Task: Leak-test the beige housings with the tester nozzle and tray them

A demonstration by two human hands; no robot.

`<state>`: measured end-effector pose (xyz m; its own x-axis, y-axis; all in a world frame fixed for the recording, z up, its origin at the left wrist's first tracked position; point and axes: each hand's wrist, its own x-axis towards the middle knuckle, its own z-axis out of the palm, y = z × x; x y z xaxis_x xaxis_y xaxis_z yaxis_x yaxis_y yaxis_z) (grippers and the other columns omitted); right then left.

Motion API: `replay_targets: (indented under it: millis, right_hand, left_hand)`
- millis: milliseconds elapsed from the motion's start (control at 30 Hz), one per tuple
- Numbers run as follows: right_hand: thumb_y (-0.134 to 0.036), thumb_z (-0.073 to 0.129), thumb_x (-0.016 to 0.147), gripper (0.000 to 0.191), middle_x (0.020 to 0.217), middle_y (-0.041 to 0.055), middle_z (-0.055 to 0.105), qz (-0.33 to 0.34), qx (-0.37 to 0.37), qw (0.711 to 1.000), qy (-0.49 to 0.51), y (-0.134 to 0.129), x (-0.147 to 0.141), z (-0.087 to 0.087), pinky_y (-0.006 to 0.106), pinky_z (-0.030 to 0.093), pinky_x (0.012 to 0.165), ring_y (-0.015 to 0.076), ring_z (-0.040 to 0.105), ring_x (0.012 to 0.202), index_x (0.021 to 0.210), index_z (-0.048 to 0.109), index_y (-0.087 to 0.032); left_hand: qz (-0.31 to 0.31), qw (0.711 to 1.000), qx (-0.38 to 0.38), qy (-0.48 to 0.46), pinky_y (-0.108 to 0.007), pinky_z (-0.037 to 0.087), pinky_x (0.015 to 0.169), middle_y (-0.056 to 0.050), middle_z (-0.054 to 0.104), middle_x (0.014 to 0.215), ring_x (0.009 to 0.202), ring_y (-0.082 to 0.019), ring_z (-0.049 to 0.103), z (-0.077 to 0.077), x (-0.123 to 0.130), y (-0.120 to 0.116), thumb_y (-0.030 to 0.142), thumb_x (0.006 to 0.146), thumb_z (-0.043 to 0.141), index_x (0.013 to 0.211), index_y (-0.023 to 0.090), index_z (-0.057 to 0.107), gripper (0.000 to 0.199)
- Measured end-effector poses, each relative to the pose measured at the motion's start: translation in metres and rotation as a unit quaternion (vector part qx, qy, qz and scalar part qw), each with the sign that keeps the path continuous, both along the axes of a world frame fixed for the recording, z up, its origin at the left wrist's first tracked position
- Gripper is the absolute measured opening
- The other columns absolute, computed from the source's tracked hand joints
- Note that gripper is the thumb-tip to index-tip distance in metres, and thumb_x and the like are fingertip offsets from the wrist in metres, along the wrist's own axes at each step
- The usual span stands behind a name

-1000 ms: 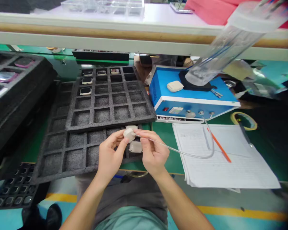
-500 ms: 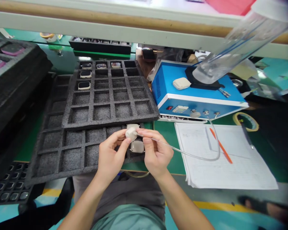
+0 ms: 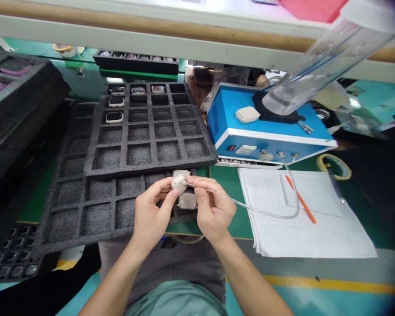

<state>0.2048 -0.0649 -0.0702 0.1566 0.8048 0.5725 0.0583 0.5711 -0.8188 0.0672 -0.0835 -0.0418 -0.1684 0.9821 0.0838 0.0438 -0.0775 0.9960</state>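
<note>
My left hand (image 3: 153, 210) is closed around a small off-white watch case (image 3: 178, 184), pinched between thumb and fingers. In my right hand (image 3: 216, 211), thumb and fingers grip the end of a thin clear tube (image 3: 266, 214), whose tip meets the right side of that case. Whether the tip goes inside cannot be seen. The tube curves away to the front of a blue box (image 3: 276, 142). Beneath my hands, another off-white watch case (image 3: 188, 201) lies in the lower black foam tray (image 3: 80, 219), and part of one more shows just behind the held case.
The upper foam tray (image 3: 141, 169) overlaps the lower one and holds several watches at its far left. Stacked foam trays (image 3: 26, 101) rise at left. On the blue box stand a clear cylinder (image 3: 303, 74) and an off-white case (image 3: 247, 115). Papers (image 3: 312, 237), an orange stick and tape lie right.
Both hands hold the same grip, with the tube tip still at the case. The whole view has shifted slightly; at lower right, a blurred foot is no longer visible.
</note>
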Motion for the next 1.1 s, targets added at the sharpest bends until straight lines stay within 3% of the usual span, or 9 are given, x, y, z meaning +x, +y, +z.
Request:
replay_targets:
  millis: [1100]
  right_hand:
    - [-0.018,0.060,0.099,0.016,0.101,0.0079,0.078,0.015,-0.002,1.000,0.022,0.0097,-0.0078,0.0051,0.039,0.064,0.089,0.0210,0.076,0.097,0.102,0.074,-0.024]
  left_hand:
    - [0.024,0.998,0.003,0.054,-0.027,0.062,0.086,-0.006,0.082,0.104,0.092,-0.020,0.077,0.0008,-0.0062,0.0064,0.035,0.085,0.078,0.106,0.020,0.079,0.027]
